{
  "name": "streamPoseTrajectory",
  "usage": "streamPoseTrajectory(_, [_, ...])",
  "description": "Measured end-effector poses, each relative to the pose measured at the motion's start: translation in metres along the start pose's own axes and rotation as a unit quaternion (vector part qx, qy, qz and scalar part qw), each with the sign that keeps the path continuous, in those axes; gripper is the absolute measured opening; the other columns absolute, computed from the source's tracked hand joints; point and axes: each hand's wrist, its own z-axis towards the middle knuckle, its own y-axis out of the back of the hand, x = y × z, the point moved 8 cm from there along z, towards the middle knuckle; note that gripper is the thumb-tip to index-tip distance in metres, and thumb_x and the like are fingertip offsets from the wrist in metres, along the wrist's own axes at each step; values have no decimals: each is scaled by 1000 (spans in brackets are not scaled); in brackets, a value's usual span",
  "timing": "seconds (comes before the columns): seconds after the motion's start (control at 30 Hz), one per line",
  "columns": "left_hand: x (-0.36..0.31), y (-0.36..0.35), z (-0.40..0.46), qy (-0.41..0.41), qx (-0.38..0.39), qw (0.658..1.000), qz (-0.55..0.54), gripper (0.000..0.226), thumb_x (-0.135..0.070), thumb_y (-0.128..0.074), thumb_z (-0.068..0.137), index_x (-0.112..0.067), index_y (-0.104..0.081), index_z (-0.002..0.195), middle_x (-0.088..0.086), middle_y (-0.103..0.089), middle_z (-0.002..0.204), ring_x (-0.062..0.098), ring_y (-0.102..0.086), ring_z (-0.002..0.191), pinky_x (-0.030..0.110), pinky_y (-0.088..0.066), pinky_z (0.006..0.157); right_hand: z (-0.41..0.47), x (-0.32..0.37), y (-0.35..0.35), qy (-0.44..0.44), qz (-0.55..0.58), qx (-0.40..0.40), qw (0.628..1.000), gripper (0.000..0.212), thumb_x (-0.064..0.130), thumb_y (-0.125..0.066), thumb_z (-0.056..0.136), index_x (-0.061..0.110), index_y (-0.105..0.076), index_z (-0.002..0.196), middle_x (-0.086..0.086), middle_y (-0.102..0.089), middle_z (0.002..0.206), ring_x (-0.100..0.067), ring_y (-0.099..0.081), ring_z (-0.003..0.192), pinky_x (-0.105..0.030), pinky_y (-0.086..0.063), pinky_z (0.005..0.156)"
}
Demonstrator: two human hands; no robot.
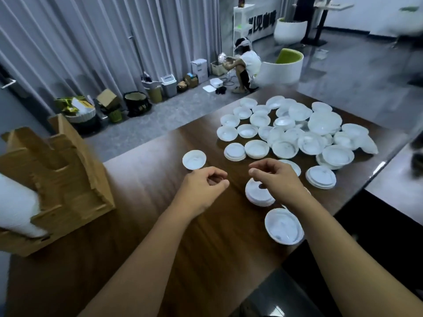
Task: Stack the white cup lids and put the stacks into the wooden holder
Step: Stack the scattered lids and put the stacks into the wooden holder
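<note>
Two bare hands hover over a dark wooden table [142, 186] strewn with white cup lids [295, 129], most heaped at the far right. The left hand [204, 187] hangs with fingers loosely curled, holding nothing, near a single lid [194, 159]. The right hand [278, 177], fingers likewise curled and empty, is poised above a short stack of lids [257, 195]; another lid [283, 226] lies nearer the camera. The wooden holder [59, 179] stands at the table's left edge, a white stack [16, 204] already lodged in it
</note>
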Motion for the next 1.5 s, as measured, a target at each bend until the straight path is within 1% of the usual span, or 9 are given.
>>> streamPoseTrajectory(0.23, [-23,-70,24,23,63,997,44,39,-37,-83,92,-42,-70,129,-18,-65,115,4,-64,97,18,-49,77,13,-26,55,-13,34,-35,999,9,21,-77,98,28,-82,100,6,-79,84,-9,-73,76,-29,-61,72])
streamPoseTrajectory(0.47, [-21,-124,36,18,176,977,120,89,-71,-74,82,-45,-43,162,-12,-38,164,19,-32,151,46,-33,125,38,-39,74,-15,52,-30,998,9,19,-77,97,26,-83,101,0,-81,97,-16,-77,87,-27,-60,72])
streamPoseTrajectory(0.77, [7,-101,58,106,84,989,-58,104,-103,-66,57,-50,-62,146,-22,-64,143,3,-61,125,30,-50,102,70,-43,72,-10,62,8,998,10,23,-75,99,28,-82,103,4,-81,98,-13,-78,91,-27,-58,74])
streamPoseTrajectory(0.9, [16,-84,67,162,21,952,-261,63,-89,-68,66,-39,-85,101,-5,-78,97,14,-70,90,32,-55,78,78,-39,58,2,53,49,997,10,33,-75,100,35,-81,108,7,-80,103,-15,-76,100,-33,-63,84])
streamPoseTrajectory(1.07, [-1,-90,76,155,92,908,-377,69,-88,-51,86,-35,-79,120,15,-80,109,21,-67,73,31,-56,67,88,-30,31,24,57,137,989,22,43,-71,104,41,-77,126,13,-79,117,-12,-74,112,-38,-61,96])
streamPoseTrajectory(1.2, [1,-91,84,186,86,937,-284,95,-101,-37,76,-29,-73,125,12,-83,103,28,-77,71,30,-57,56,97,-30,30,16,119,135,984,17,28,-70,107,27,-81,119,0,-83,112,-26,-77,110,-42,-63,97])
streamPoseTrajectory(1.33, [17,-71,93,171,-42,974,-141,53,-76,-50,99,-29,-74,98,1,-80,87,14,-72,64,32,-58,55,107,-35,46,0,157,93,983,18,25,-73,104,21,-81,120,-2,-83,111,-27,-78,110,-29,-65,86])
streamPoseTrajectory(1.4, [22,-80,95,146,-5,989,-32,35,-65,-69,94,-32,-75,103,-6,-74,94,4,-67,74,27,-54,64,110,-36,52,-5,157,81,984,23,27,-75,103,19,-79,124,-1,-83,112,-24,-79,108,-25,-64,82])
streamPoseTrajectory(1.5, [17,-109,93,118,103,985,68,66,-71,-81,78,-39,-68,134,-16,-59,109,4,-62,96,21,-44,70,114,-37,57,-8,164,68,984,23,28,-75,103,20,-80,124,0,-84,112,-21,-79,107,-28,-63,83])
